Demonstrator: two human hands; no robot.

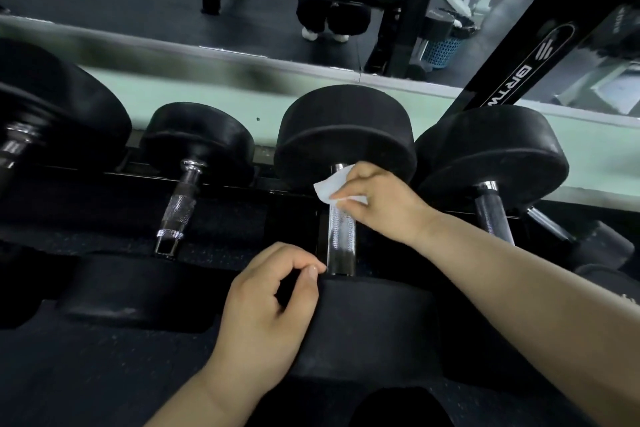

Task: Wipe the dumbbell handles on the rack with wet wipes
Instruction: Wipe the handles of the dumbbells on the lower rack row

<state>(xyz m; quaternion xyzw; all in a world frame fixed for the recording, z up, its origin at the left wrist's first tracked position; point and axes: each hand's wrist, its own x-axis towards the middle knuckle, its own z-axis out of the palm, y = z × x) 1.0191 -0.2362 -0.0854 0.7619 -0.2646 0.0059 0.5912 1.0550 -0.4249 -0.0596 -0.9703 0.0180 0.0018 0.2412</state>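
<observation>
The right hand [377, 198] pinches a white folded wet wipe [332, 184] against the far end of the chrome knurled dumbbell handle [341, 236], just below the far black rubber head [346, 129]. The handle's long axis runs toward the person, so the stroke likely pulls nearward. The left hand [266, 298], loosely curled and holding nothing, rests on the near black head [374, 316].

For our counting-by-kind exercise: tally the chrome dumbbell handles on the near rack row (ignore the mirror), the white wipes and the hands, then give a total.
chrome dumbbell handles: 5
white wipe: 1
hands, left hand and right hand: 2
Total: 8
</observation>
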